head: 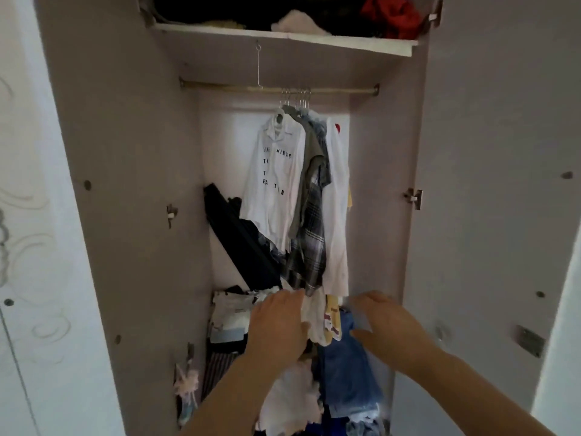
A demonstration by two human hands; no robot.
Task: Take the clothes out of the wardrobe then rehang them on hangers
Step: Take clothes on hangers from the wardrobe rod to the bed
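An open wardrobe (pixel 135 184) fills the view. Several garments hang on hangers from its brass rail (pixel 220 87): a white shirt with black lettering (pixel 273 171), a grey and plaid shirt (pixel 309 240), and a plain white shirt (pixel 336 215). Below them lies a heap of folded and loose clothes (pixel 232 313), with blue jeans (pixel 345 369) on its right side. My left hand (pixel 278 325) reaches into the heap, fingers extended onto white cloth. My right hand (pixel 390 322) hovers open above the jeans, near the right wall.
A dark flat object (pixel 239 237) leans diagonally against the back left. The top shelf (pixel 283 37) carries dark, pale and red clothes (pixel 396 17). Both doors stand open, the right door (pixel 503 152) close to my right arm. An empty wire hook (pixel 258 64) hangs above the rail.
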